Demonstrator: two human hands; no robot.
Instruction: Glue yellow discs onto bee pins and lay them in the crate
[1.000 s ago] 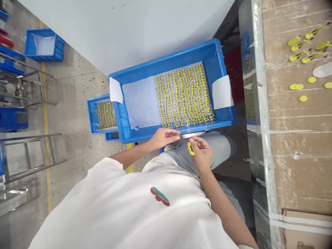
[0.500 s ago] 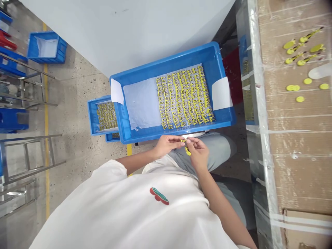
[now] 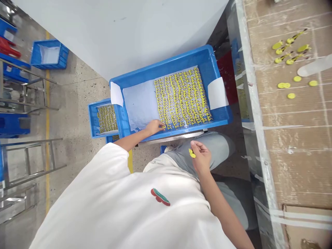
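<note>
At the near edge of a large blue bin [image 3: 168,67], my left hand [image 3: 153,127] reaches in over the rim. Its fingertips pinch a small yellow-and-dark figure [image 3: 163,127] at the near end of the leftmost row. Several rows of similar yellow figures [image 3: 183,98] lie on a white sheet [image 3: 140,100] that lines the bin. Above my knee, my right hand [image 3: 202,158] is closed with thumb and fingers on a flat yellow piece with rounded lobes [image 3: 192,153]. Part of that piece is hidden by the fingers.
To the right, a cardboard-covered table [image 3: 293,131] carries several yellow parts [image 3: 284,85] and a pale oblong strip [image 3: 315,65]. A smaller blue bin [image 3: 90,119] of figures stands on the left. Metal frames [image 3: 27,159] and another blue bin [image 3: 63,57] are farther left.
My hands have come apart. The left hand has moved left and forward into the blue bin with a small figure, while the right hand stays over the knee holding the yellow piece.
</note>
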